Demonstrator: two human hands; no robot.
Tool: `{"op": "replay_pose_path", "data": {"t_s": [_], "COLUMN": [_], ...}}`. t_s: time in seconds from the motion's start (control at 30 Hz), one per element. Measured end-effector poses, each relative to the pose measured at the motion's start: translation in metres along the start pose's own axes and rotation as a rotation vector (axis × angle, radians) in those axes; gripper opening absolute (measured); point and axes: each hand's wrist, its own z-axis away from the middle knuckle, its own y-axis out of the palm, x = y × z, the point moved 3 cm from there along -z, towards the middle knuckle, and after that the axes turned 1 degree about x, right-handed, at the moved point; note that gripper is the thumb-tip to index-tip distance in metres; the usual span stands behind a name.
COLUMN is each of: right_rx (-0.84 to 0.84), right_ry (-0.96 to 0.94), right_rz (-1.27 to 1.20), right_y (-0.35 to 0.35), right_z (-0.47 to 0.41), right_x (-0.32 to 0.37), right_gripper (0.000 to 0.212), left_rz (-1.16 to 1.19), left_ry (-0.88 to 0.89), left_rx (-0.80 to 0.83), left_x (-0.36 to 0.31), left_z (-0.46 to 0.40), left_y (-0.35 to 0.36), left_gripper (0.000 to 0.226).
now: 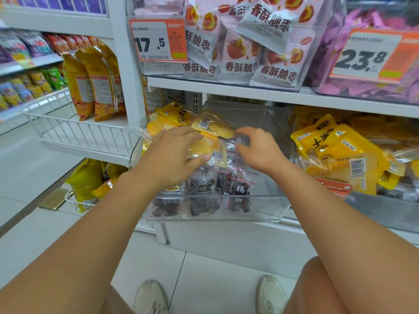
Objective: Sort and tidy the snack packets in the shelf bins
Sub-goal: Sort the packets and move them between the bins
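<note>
Two bare hands work inside a clear plastic bin [226,214] of crinkly snack packets on the lower shelf.

Glossy, see-through wall of the bin shows dark packets [235,191] with wrinkled dark fruit standing along its front, while soft yellow packets [204,128] with translucent film and barcode stickers pile toward the back left. The left hand [170,155] spreads over the yellow pile, fingers bent across one slippery packet and thumb pressed under its edge. The right hand [258,148], just beside it, curls its fingers down onto a clear-film packet in the middle; whether it pinches it I cannot tell. Rightward, a neighbouring bin [385,207] holds more yellow pouches. Above, pale matte pouches [267,73] fill another clear bin beside an orange price tag [158,41]. White wire baskets [68,130] carry tall golden bags to the left.
</note>
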Motion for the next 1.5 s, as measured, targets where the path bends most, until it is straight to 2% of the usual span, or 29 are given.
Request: {"op": "replay_pose_path", "data": {"t_s": [0.13, 0.2, 0.33, 0.43, 0.53, 0.6, 0.7, 0.83, 0.9, 1.0, 1.07, 1.17, 1.23, 1.3, 1.4, 1.5], "right_rx": [-0.06, -0.076, -0.003, -0.105, -0.124, -0.093, -0.037, 0.041, 0.089, 0.155, 0.213, 0.237, 0.185, 0.123, 0.105, 0.057], "right_ry": [0.116, 0.128, -0.068, -0.045, 0.106, 0.178, 0.35, 0.569, 0.738, 1.098, 1.293, 1.526, 1.565, 1.528, 1.534, 1.42], "right_rz": [-0.114, -0.128, 0.004, -0.069, -0.323, -0.328, -0.373, -0.348, -0.348, -0.322, -0.371, -0.329, -0.194, -0.136, -0.426, -1.084], "right_y": [-0.002, -0.006, -0.031, -0.087, -0.139, -0.139, -0.099, -0.041, -0.004, 0.067, 0.122, 0.189, 0.215, 0.226, 0.224, 0.172], "right_z": [-0.003, -0.001, 0.032, 0.079, 0.137, 0.172, 0.219, 0.274, 0.297, 0.337, 0.358, 0.376, 0.38, 0.378, 0.377, 0.37], "right_x": [-0.006, -0.004, 0.018, 0.009, -0.029, -0.063, -0.126, -0.22, -0.259, -0.326, -0.352, -0.371, -0.378, -0.381, -0.38, -0.349], "right_gripper": [0.06, 0.061, 0.04, 0.015, 0.017, 0.015, 0.01, 0.011, 0.018, 0.043, 0.058, 0.104, 0.105, 0.096, 0.062, 0.046], "left_rz": [0.004, 0.024, 0.161, 0.329, 0.567, 0.65, 0.604, 0.346, 0.261, 0.134, 0.102, 0.105, 0.059, 0.044, 0.104, 0.032], "left_ry": [0.024, 0.037, 0.122, 0.247, 0.368, 0.444, 0.559, 0.642, 0.648, 0.598, 0.535, 0.441, 0.415, 0.387, 0.327, 0.242], "left_rx": [-0.039, -0.075, -0.139, -0.074, 0.05, 0.187, 0.434, 0.757, 0.882, 1.098, 1.175, 1.243, 1.303, 1.285, 1.261, 1.339], "left_x": [-0.006, -0.011, -0.043, -0.089, -0.152, -0.196, -0.247, -0.291, -0.305, -0.329, -0.326, -0.304, -0.292, -0.286, -0.284, -0.281], "left_z": [-0.003, -0.004, -0.007, -0.003, 0.007, 0.005, -0.003, -0.003, 0.007, 0.023, 0.035, 0.052, 0.055, 0.053, 0.05, 0.043], "left_y": [0.0, -0.002, -0.008, -0.012, -0.006, 0.013, 0.057, 0.134, 0.171, 0.246, 0.294, 0.348, 0.369, 0.379, 0.376, 0.351], "left_gripper": [0.057, 0.054, 0.033, 0.021, 0.013, 0.013, 0.012, 0.02, 0.023, 0.028, 0.029, 0.029, 0.031, 0.032, 0.033, 0.049]}}
